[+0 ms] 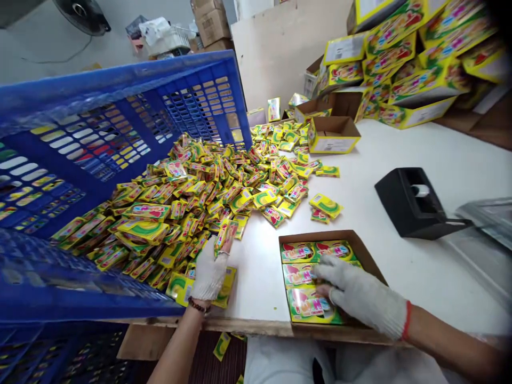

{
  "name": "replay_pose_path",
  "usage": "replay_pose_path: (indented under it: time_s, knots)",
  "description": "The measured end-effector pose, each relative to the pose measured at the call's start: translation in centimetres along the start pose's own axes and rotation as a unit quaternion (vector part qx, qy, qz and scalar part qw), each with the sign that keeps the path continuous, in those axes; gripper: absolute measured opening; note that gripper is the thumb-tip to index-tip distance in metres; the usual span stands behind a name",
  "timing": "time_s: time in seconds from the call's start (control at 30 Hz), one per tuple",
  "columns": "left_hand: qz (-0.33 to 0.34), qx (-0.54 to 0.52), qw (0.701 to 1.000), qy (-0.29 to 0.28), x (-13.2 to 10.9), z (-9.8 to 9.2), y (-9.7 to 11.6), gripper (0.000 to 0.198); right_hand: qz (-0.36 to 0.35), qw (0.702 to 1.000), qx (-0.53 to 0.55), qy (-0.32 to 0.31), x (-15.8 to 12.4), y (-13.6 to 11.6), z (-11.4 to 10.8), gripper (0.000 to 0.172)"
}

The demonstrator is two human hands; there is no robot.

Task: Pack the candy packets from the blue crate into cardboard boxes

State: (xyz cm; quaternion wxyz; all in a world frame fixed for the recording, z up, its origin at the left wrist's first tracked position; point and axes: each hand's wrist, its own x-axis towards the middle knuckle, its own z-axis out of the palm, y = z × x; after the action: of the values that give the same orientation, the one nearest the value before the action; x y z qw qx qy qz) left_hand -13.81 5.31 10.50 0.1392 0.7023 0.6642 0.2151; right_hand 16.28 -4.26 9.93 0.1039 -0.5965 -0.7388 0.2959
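Observation:
My left hand, in a white knitted glove, is closed on a small yellow-green candy packet at the edge of a big heap of such packets. On the white table's front edge stands an open cardboard display box, with rows of packets lying in it, their printed faces up. Above these packets is my right hand, also gloved, its fingertips touching them and thumb apart from the fingers. It covers the right side of the box, so what lies under the palm is hidden.
A blue plastic crate lies tipped at the left, packets spilling from it. At the right stands a black tape dispenser beside clear plastic. Yellow display boxes are stacked behind, near an empty open box. A packet lies below the table edge.

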Motion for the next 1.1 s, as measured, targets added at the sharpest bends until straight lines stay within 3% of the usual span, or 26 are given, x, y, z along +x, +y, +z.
replay_pose_path:
  time_s: [0.07, 0.13, 0.2, 0.27, 0.33, 0.4, 0.47, 0.53, 0.63, 0.77, 0.87, 0.93, 1.03, 1.1]
  knots:
    - [0.018, -0.179, 0.983, -0.033, -1.8, 0.6, 3.2, 0.043, -0.012, 0.996, 0.065, 0.063, 0.5, -0.6, -0.9, 0.027]
    - [0.027, -0.312, 0.945, -0.099, -3.9, 1.4, 6.4, 0.045, -0.009, 0.986, 0.141, 0.088, 1.1, -1.8, -1.4, 0.032]
    - [0.063, -0.31, 0.936, -0.157, -5.6, 2.2, 8.6, 0.041, -0.006, 0.972, 0.221, 0.083, 1.7, -2.9, -1.8, 0.033]
    - [0.118, -0.239, 0.948, -0.175, -6.5, 2.5, 9.2, 0.037, -0.011, 0.961, 0.267, 0.075, 2.1, -3.4, -2.2, 0.028]
    - [0.138, -0.139, 0.971, -0.14, -6.7, 2.1, 7.8, 0.037, -0.023, 0.963, 0.257, 0.074, 2.4, -2.6, -2.8, 0.024]
    - [0.108, 0.005, 0.99, -0.092, -6.4, 1.3, 5.2, 0.037, -0.031, 0.973, 0.214, 0.077, 2.6, -0.8, -3.4, 0.024]
    - [0.048, 0.152, 0.984, -0.083, -6.2, 0.5, 2.1, 0.033, -0.021, 0.984, 0.169, 0.055, 3.1, 1.1, -3.6, 0.023]
    - [-0.008, 0.25, 0.961, -0.121, -6.3, 0.2, -0.8, 0.032, -0.008, 0.992, 0.128, 0.006, 3.8, 2.4, -3.0, 0.019]
    - [-0.04, 0.286, 0.945, -0.153, -6.8, 0.7, -3.8, 0.046, -0.002, 0.995, 0.083, -0.047, 5.1, 2.5, -1.2, 0.017]
    - [-0.027, 0.176, 0.979, -0.099, -7.0, 1.8, -4.5, 0.049, -0.023, 0.998, -0.061, -0.005, 5.9, 0.8, 0.6, 0.013]
    - [0.006, -0.006, 1.0, -0.027, -6.5, 2.4, -2.6, 0.051, -0.036, 0.988, -0.153, -0.004, 5.3, -0.5, 0.4, 0.013]
    - [0.048, -0.099, 0.994, 0.018, -6.3, 2.6, -0.3, 0.062, -0.053, 0.99, -0.132, 0.014, 4.6, -1.3, 0.0, 0.014]
    - [0.138, -0.137, 0.979, 0.051, -6.1, 2.8, 3.7, 0.071, -0.067, 0.991, 0.087, 0.082, 3.8, -2.3, -0.7, 0.024]
    - [0.221, -0.127, 0.964, 0.073, -6.0, 3.0, 6.0, 0.072, -0.042, 0.947, 0.302, 0.098, 3.5, -2.4, -1.3, 0.041]
